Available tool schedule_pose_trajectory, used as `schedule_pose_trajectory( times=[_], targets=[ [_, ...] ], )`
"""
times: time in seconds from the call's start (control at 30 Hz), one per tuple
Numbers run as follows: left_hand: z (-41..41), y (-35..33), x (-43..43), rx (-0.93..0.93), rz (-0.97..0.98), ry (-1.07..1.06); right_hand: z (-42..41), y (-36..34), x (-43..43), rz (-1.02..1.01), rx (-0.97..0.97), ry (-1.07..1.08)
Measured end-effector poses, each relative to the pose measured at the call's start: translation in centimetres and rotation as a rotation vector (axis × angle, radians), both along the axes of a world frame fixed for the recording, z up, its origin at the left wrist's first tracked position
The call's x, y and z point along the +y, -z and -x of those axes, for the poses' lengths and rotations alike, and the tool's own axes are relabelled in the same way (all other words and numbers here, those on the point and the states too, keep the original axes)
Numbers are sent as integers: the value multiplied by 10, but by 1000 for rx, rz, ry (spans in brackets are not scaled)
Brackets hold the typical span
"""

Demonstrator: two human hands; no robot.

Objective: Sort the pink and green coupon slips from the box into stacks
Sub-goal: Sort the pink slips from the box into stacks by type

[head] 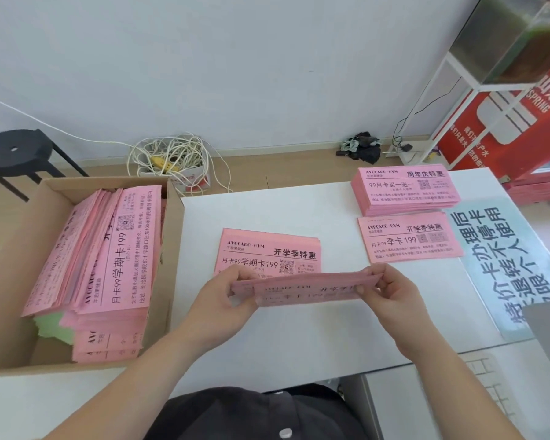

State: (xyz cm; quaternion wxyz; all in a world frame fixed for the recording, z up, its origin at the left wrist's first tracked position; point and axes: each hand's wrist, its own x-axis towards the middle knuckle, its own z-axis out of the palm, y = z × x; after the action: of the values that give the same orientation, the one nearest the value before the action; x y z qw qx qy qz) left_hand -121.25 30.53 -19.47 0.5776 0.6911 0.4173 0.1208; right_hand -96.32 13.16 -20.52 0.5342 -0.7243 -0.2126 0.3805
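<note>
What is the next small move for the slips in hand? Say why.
Probably carry the held pink slips, pinched by left hand and right hand, to the near right stack: their blurred print seems closest to its top slip.

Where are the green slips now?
Head view, left side: the green slips lie in the cardboard box, poking out from under the near-left edge of the pink pile.

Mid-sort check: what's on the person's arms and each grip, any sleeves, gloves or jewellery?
The left hand and right hand are bare: no gloves, rings or watch visible. Both forearms are uncovered, with no sleeve in view. Below them shows a dark garment with a white button.
</note>
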Motion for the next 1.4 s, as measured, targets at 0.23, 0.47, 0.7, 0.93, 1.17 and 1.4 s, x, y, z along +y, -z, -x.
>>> schedule_pose_trajectory(
  times=[0.23,0.47,0.7,0.93,1.17,1.4],
  targets=[
    [-6,16,-18,-14,-23,-85,30,12,6,-47,96,116],
    [-24,14,-26,-91,-35,-138,39,18,25,19,52,325],
    [-14,37,-36,-37,-21,-183,47,22,8,81,-120,152],
    [-27,27,-22,-26,-30,-167,26,11,11,92,-116,175],
    [-23,30,-28,-9,-69,-164,32,9,4,-16,115,182],
    [-32,27,-28,-5,-64,-160,43,1,23,51,163,368]
  ],
)
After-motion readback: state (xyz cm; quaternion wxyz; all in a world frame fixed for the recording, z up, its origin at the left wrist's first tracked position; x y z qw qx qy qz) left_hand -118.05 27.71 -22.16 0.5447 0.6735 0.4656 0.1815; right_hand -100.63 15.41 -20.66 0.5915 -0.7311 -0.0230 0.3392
